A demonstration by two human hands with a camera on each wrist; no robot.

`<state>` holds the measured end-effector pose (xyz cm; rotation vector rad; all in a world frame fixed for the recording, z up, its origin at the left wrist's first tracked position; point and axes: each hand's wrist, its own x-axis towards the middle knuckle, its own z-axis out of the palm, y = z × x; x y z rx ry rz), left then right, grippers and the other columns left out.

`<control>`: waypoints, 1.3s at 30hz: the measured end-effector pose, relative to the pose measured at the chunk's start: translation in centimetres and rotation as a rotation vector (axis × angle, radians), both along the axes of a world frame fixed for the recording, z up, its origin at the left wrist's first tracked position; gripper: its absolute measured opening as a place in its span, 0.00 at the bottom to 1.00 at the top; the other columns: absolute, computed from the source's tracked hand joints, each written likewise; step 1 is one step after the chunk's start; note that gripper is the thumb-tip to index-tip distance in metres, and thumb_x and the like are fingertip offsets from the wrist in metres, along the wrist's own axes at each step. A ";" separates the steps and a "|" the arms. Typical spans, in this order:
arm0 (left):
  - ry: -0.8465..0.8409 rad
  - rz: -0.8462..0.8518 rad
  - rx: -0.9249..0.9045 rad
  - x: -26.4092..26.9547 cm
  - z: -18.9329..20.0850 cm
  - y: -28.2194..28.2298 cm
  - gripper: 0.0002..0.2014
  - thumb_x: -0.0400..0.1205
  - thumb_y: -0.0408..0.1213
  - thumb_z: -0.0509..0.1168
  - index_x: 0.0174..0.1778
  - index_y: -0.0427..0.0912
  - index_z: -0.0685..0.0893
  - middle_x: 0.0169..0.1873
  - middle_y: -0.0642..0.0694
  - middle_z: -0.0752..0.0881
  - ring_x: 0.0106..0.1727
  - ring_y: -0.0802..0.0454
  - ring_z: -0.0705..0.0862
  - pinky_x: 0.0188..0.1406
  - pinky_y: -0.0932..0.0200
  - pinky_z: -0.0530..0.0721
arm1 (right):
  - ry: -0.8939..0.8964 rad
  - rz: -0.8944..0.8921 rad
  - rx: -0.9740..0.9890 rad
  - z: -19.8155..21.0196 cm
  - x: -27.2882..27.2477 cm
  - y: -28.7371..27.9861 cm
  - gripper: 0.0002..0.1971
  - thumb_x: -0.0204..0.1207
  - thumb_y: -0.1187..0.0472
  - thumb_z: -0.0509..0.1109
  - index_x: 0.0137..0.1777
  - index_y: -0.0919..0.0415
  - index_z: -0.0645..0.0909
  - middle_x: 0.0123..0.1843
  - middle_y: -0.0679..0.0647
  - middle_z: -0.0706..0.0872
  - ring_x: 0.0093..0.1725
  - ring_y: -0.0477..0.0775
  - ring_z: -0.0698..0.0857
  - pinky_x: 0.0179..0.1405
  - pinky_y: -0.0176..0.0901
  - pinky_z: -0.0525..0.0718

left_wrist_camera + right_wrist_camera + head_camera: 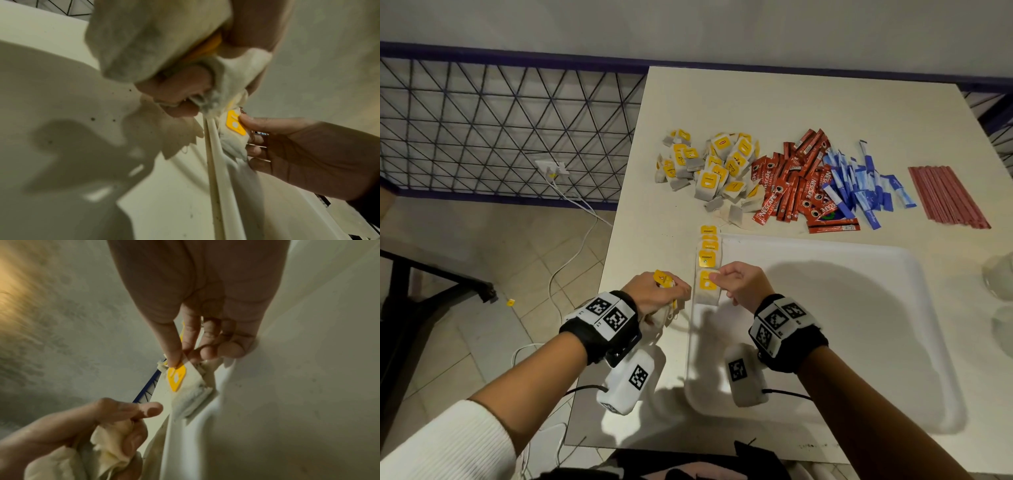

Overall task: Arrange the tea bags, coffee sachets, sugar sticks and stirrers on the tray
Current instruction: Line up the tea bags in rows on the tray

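At the tray's point(859, 342) left rim, the right hand point(744, 284) pinches a tea bag point(705, 289) by its yellow tag, ending a short row. The left hand point(654, 294) clutches spare bags point(666, 279). Light, limp and tearable, they likely handle best by the stiffer tag.

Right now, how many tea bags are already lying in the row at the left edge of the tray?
4 that I can tell: a column along the tray edge, farthest, second, third, nearest pinched by the right hand. They overlap, so more may be hidden.
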<state>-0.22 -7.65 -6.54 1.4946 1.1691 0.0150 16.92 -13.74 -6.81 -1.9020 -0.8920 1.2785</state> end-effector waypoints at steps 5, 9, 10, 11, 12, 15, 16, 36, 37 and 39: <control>-0.058 0.086 -0.038 0.5 -0.2 0.2 0.17 0.57 0.50 0.69 0.43 0.62 0.84 0.31 0.57 0.88 0.42 0.56 0.85 0.60 0.57 0.79 | 0.102 0.049 -0.031 0.7 0.4 0.2 0.08 0.75 0.62 0.71 0.35 0.56 0.78 0.28 0.51 0.78 0.26 0.46 0.72 0.18 0.28 0.70; -0.069 0.107 -0.067 1.2 -0.3 0.0 0.17 0.59 0.47 0.71 0.45 0.56 0.87 0.31 0.53 0.88 0.39 0.53 0.83 0.56 0.54 0.79 | 0.114 0.069 -0.034 0.8 0.6 0.3 0.07 0.76 0.61 0.71 0.37 0.55 0.79 0.29 0.51 0.80 0.27 0.46 0.72 0.20 0.30 0.71; -0.062 0.112 -0.066 1.3 -0.4 0.1 0.16 0.60 0.47 0.70 0.43 0.55 0.88 0.30 0.54 0.87 0.38 0.54 0.83 0.55 0.54 0.79 | 0.116 0.059 -0.030 0.8 0.6 0.4 0.07 0.75 0.61 0.71 0.37 0.55 0.79 0.29 0.51 0.80 0.26 0.45 0.72 0.19 0.30 0.70; -0.061 0.115 -0.064 1.4 -0.3 0.0 0.14 0.60 0.47 0.70 0.41 0.55 0.88 0.29 0.54 0.87 0.38 0.54 0.83 0.54 0.55 0.79 | 0.119 0.048 -0.023 0.8 0.6 0.5 0.07 0.75 0.62 0.71 0.37 0.55 0.79 0.29 0.51 0.80 0.25 0.44 0.73 0.18 0.28 0.70; -0.061 0.118 -0.061 1.4 -0.2 0.0 0.12 0.60 0.46 0.70 0.39 0.54 0.88 0.28 0.54 0.87 0.37 0.54 0.83 0.54 0.55 0.79 | 0.120 0.036 -0.015 0.8 0.6 0.6 0.07 0.75 0.62 0.71 0.36 0.56 0.78 0.29 0.52 0.80 0.23 0.41 0.74 0.17 0.26 0.70; -0.047 0.116 -0.050 1.5 0.2 0.2 0.05 0.61 0.45 0.68 0.30 0.55 0.88 0.24 0.57 0.86 0.33 0.57 0.83 0.52 0.56 0.79 | 0.099 0.007 0.008 0.7 0.6 0.9 0.08 0.75 0.64 0.71 0.36 0.57 0.77 0.28 0.52 0.79 0.16 0.36 0.74 0.16 0.23 0.68; -0.040 0.108 -0.045 1.4 0.2 0.3 0.04 0.61 0.45 0.68 0.27 0.56 0.88 0.23 0.58 0.86 0.34 0.57 0.83 0.53 0.56 0.79 | 0.098 -0.001 0.008 0.7 0.6 1.1 0.08 0.75 0.64 0.71 0.36 0.57 0.77 0.29 0.52 0.79 0.17 0.37 0.74 0.16 0.23 0.68; -0.078 0.042 -0.088 2.1 1.8 1.3 0.07 0.66 0.44 0.72 0.23 0.49 0.85 0.25 0.53 0.86 0.36 0.52 0.82 0.46 0.59 0.77 | -0.085 -0.031 -0.030 0.8 1.1 1.5 0.12 0.70 0.51 0.75 0.36 0.53 0.74 0.32 0.48 0.79 0.31 0.49 0.76 0.31 0.39 0.76; -0.093 0.047 -0.087 2.0 1.8 1.3 0.08 0.68 0.39 0.74 0.24 0.47 0.85 0.26 0.53 0.87 0.38 0.52 0.83 0.50 0.57 0.78 | -0.095 -0.042 0.001 1.0 1.1 1.5 0.12 0.69 0.51 0.76 0.36 0.53 0.74 0.32 0.48 0.79 0.32 0.48 0.76 0.33 0.39 0.75; -0.113 0.038 -0.098 2.0 2.3 1.2 0.09 0.72 0.32 0.74 0.27 0.42 0.83 0.38 0.41 0.90 0.48 0.44 0.86 0.59 0.48 0.79 | -0.028 -0.005 0.071 2.1 1.1 1.4 0.09 0.71 0.55 0.75 0.37 0.52 0.76 0.29 0.49 0.75 0.29 0.47 0.73 0.30 0.37 0.72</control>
